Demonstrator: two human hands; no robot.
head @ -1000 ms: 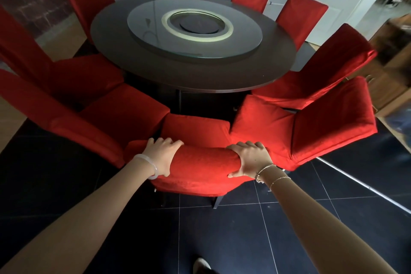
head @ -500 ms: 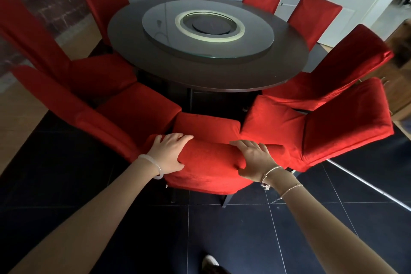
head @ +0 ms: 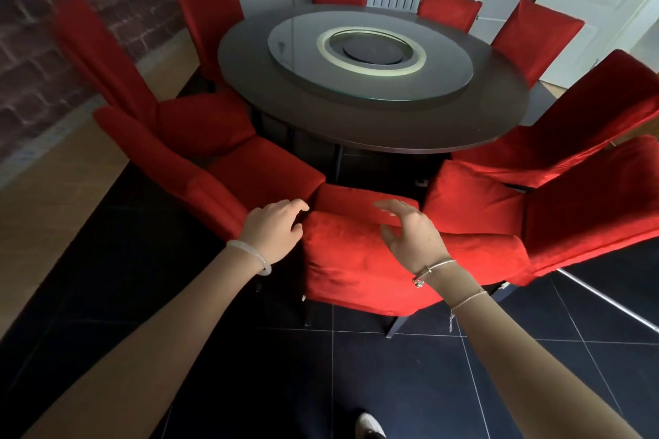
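Both hands released at the backrest of the near red chair (head: 356,260).
Left hand (head: 274,224) is relaxed, with its fingertips at the backrest's left top corner; contact cannot be confirmed. Right hand (head: 410,235) hovers over the top edge with fingers spread, gripping nothing. The chair stands on the dark tiled floor (head: 410,385), seat facing the round counter (head: 392,139), between two neighbouring chairs (head: 570,210).

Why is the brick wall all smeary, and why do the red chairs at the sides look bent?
Head view: the brick wall is smeared by motion blur; the chair at the right edge looks stretched by the wide-angle lens; the glass turntable shows pale glare; the near chair looks fairly sharp.
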